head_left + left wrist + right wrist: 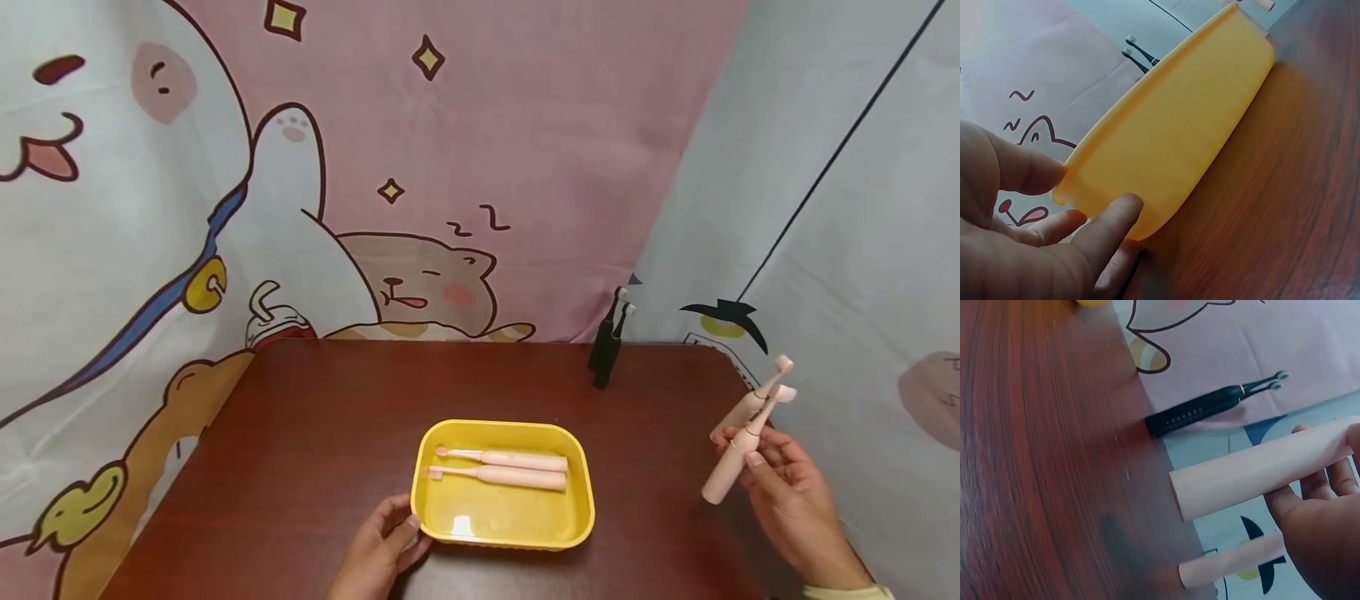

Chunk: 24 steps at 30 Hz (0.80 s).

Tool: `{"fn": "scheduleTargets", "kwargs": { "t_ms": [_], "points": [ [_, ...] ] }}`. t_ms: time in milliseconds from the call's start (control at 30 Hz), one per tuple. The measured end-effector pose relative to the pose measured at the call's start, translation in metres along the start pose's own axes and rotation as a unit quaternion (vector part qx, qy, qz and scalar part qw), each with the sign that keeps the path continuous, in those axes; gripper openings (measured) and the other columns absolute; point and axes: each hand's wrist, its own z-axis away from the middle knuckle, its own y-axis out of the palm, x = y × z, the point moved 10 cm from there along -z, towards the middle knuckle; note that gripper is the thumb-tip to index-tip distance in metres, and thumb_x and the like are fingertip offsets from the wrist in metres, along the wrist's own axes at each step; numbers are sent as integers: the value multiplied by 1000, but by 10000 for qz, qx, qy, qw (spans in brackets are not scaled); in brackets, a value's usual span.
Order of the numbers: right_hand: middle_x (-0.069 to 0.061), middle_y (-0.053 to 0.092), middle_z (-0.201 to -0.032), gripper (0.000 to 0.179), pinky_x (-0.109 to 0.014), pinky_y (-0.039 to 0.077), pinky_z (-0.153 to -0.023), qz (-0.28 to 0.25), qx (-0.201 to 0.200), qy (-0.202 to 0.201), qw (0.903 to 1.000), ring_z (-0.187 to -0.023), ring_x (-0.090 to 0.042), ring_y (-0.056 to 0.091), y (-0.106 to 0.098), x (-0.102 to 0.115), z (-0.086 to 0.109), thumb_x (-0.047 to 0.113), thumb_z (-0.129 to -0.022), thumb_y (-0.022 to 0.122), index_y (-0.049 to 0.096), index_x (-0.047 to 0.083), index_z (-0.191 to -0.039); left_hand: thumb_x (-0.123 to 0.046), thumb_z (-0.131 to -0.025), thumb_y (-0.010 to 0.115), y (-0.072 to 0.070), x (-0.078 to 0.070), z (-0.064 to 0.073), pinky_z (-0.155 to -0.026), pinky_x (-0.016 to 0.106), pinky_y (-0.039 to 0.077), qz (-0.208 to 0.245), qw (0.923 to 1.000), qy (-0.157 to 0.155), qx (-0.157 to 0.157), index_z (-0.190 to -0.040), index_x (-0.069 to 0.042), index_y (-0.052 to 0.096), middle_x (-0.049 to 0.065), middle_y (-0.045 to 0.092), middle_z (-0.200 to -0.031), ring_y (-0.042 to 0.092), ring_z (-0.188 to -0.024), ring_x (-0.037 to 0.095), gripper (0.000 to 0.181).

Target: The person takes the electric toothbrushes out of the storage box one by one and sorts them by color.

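My right hand (795, 492) grips a pale pink electric toothbrush (730, 468) by its handle, tilted with the brush head up. Just behind it, a second pale pink toothbrush (738, 414) stands upright near the table's right edge; my fingers partly hide it. At the near left corner of a yellow tray (495, 542), my left hand (1041, 231) holds the corner, thumb on one outer wall and fingers around the other side. Two peach-pink electric toothbrushes, an upper one (525, 460) and a lower one (521, 477), lie side by side inside, heads to the left.
Two black electric toothbrushes, one in front (609, 354) and one behind (600, 337), stand upright at the back right of the dark wooden table (315, 433). A cartoon-printed cloth (525, 167) hangs behind the table and along its sides.
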Motion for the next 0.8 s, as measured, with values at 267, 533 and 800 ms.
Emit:
{"fn": "scheduleTargets", "kwargs": {
  "t_ms": [267,533,800],
  "points": [
    [-22,58,-134,40,-30,53,-101,-637,-404,-595,9954,-125,-28,58,-24,10,-2,-19,-99,28,33,-13,-138,-12,-102,54,1,-4,1,-96,39,56,-23,10000,68,-4,-140,13,32,32,41,-141,55,-117,23,51],
    [-26,61,-128,39,-31,55,-97,-1057,-860,-826,9872,-121,-31,60,-45,10,0,-22,-96,31,36,-14,-134,-12,-102,54,2,-4,1,-97,41,55,-68,10000,19,68,-141,14,30,34,39,-142,55,-118,24,53],
    [-22,64,-124,37,-26,58,-89,-671,-1666,-787,9806,-115,-26,64,-69,2,-1,-21,-95,42,42,-11,-131,-14,-102,54,2,-4,0,-98,43,54,-68,9999,29,106,-141,14,29,36,36,-143,54,-121,27,54]
  ]
}}
